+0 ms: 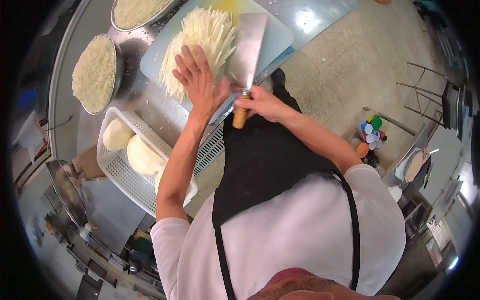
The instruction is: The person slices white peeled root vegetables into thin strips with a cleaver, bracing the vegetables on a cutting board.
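A pile of pale vegetable strips [202, 35] lies on the light blue cutting board [272, 32]. My left hand [200, 85] rests on the near side of the pile, palm down, with its fingers spread. My right hand [266, 105] grips the wooden handle of a cleaver [250, 47]. The cleaver's broad blade points away from me, beside the strips on their right, over the board. Part of my left thumb is blurred near the cleaver's handle.
Left of the board stand a bowl of finely chopped pale pieces [95, 75] and a second similar bowl [137, 12]. A white plastic basket [112, 170] holds large peeled pale vegetables [142, 155] by my left forearm. A metal stool [425, 95] stands far right.
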The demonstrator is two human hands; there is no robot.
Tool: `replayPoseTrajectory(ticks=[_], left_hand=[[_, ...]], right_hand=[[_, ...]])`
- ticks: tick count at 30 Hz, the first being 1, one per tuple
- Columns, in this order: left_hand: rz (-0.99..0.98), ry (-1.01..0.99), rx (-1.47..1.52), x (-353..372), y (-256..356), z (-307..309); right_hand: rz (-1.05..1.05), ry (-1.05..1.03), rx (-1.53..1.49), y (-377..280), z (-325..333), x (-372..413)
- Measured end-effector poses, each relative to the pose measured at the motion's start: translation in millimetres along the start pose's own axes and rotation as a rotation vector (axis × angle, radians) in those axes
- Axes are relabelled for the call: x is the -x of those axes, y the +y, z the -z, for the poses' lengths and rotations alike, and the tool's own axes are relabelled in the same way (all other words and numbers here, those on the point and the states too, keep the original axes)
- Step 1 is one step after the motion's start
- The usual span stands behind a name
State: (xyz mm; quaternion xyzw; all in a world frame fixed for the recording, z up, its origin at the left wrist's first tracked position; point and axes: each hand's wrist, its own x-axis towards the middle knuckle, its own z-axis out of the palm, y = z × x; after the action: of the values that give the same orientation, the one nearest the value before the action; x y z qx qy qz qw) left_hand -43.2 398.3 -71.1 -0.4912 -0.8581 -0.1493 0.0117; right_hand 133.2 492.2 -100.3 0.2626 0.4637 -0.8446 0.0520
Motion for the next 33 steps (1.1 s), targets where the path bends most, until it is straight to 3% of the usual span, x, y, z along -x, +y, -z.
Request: replayPoseTrajectory(ticks=[3,5,12,15,17,19,23,29,33], left_hand=[[0.016,0.125,0.111,-13.5,3.6,-17.5],[-0.015,0.191,-0.137,-14.8,-8.9,-40.3],[0.010,0.121,-0.336,-14.1,-14.0,-45.0],[0.018,0.117,-0.330,-13.3,-6.8,-38.1],[0.056,0.169,0.025,-14.6,4.9,-28.0],[0.029,0.196,-0.011,-30.7,23.4,-14.6],[-0.041,0.163,-0.133,-83.0,42.1,-23.1],[0.053,0.118,-0.341,-161.2,60.0,-56.7],[0.082,0.049,-0.398,-166.4,49.7,-59.9]], right_hand=[[-0.052,0.029,0.027,17.6,-19.9,-23.5],[-0.033,0.050,0.034,19.1,-23.1,-17.8],[-0.064,0.065,0.029,-34.0,19.9,44.5],[-0.035,0.160,0.186,-46.4,49.9,48.1],[-0.012,0.190,0.168,-50.0,69.9,55.0],[0.000,0.187,0.136,-71.0,88.8,66.1],[-0.055,0.251,0.342,-115.4,125.6,74.0],[-0.014,0.212,0.462,-136.0,143.0,60.9],[-0.023,0.174,0.468,-144.0,158.9,57.8]])
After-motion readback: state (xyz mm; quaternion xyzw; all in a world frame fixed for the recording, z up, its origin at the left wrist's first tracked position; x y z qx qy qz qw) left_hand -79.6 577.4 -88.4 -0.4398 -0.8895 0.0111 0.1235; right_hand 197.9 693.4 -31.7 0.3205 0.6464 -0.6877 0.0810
